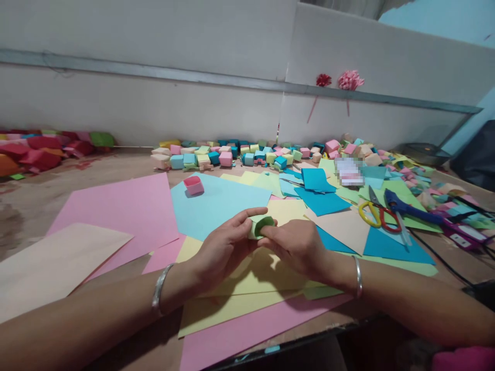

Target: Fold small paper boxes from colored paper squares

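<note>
Through the head view, I see a small green paper piece [255, 227] between two bare hands at the center of the frame.
At far left I have red and orange paper shapes [33, 153], then a pink sheet [124, 214] and an open pink box [194, 186] standing on a light-blue sheet [232, 198]. Next, the left hand [226, 245] pinches the green piece between thumb and fingers; from its right, the right hand [296, 242] pokes a finger into the hollow, though I can't tell whether it grips the wall. Right of center, scissors [380, 210] lie on paper.
</note>
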